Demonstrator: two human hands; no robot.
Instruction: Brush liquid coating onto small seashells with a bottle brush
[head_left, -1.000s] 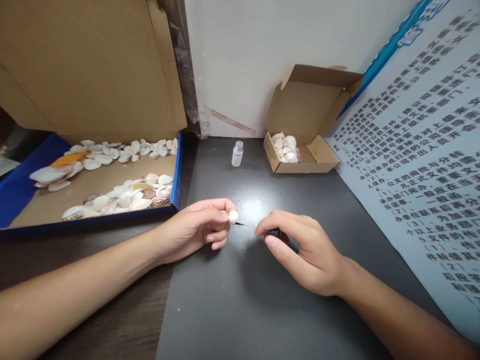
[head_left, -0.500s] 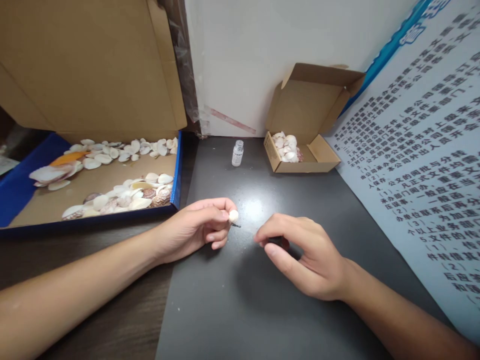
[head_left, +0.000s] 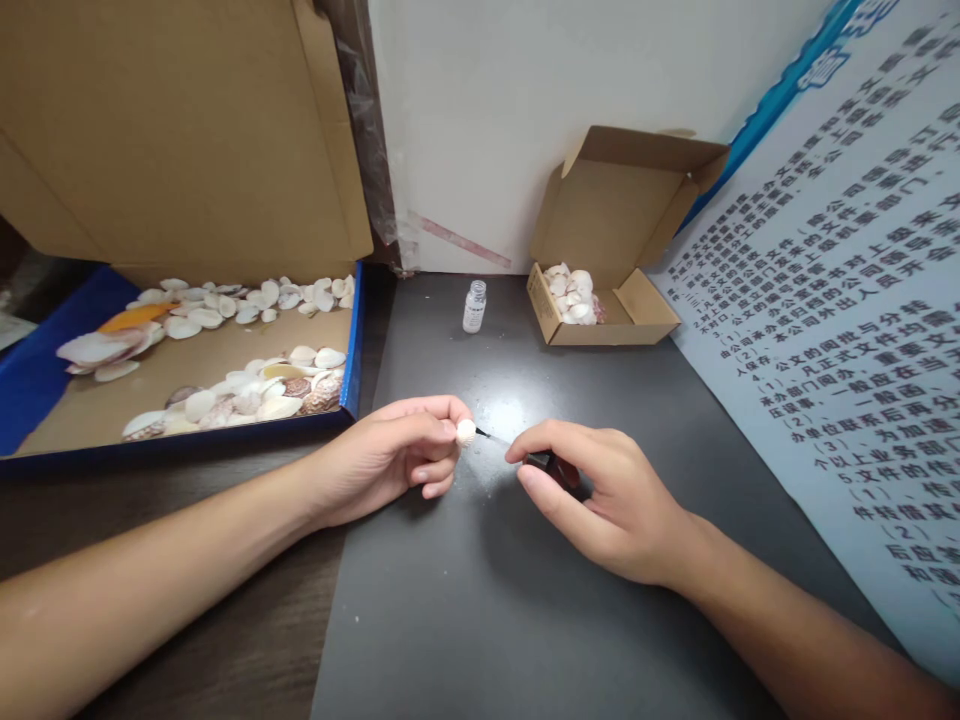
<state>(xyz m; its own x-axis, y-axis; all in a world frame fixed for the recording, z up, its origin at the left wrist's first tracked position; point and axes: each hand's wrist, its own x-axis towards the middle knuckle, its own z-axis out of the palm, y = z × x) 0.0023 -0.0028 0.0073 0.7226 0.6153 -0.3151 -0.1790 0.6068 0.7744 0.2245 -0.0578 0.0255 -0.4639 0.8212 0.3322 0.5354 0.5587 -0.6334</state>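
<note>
Between thumb and forefinger, my left hand (head_left: 405, 445) pinches a small white ribbed seashell (head_left: 466, 432). My right hand (head_left: 607, 500) is closed around a small brush with a dark cap-like handle (head_left: 541, 460); its thin stem points left. The dark brush tip (head_left: 484, 433) is at the shell's right edge; whether it touches cannot be made out. Farther back stands a small clear glass bottle (head_left: 474, 308) with a white label, its top uncapped.
To the left, an open blue-sided cardboard box (head_left: 225, 432) holds many shells in two rows. A smaller open cardboard box (head_left: 637, 335) with white shells stands at the back right. A large printed sheet (head_left: 825, 400) slopes along the right. The dark mat (head_left: 420, 620) carries pale specks.
My right hand has shifted slightly up, turning the brush so its tip moved from beneath the shell to its right edge. My left hand and the shell stay nearly in place.
</note>
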